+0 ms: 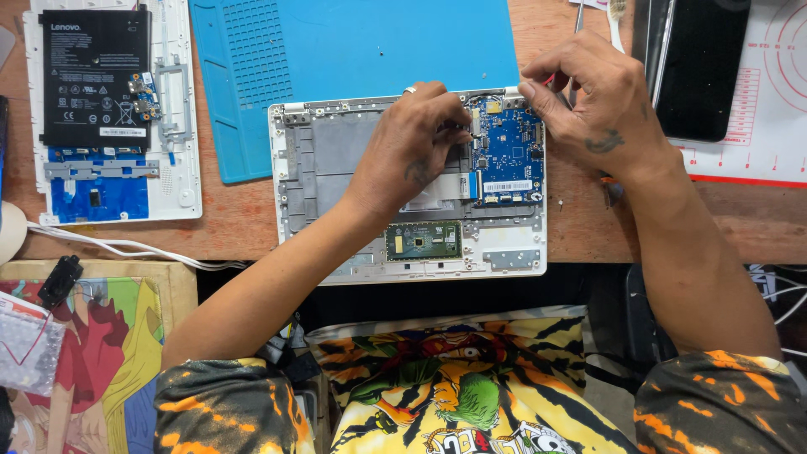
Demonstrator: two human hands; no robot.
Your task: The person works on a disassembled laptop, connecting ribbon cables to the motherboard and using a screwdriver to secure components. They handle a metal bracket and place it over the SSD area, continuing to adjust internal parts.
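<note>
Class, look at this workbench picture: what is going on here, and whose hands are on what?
A person leans over an opened white laptop shell on a wooden bench. The left hand and right hand both have fingertips at the top edge of a blue circuit board seated in the shell's right side. A small green board sits lower in the shell. A second opened device with a black battery lies at far left, beside a blue work mat.

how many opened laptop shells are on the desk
2. One white shell lies at centre under both hands, left hand and right hand at its blue circuit board. The other shell lies at far left, holding a black battery. Others may lie outside the view.
</note>
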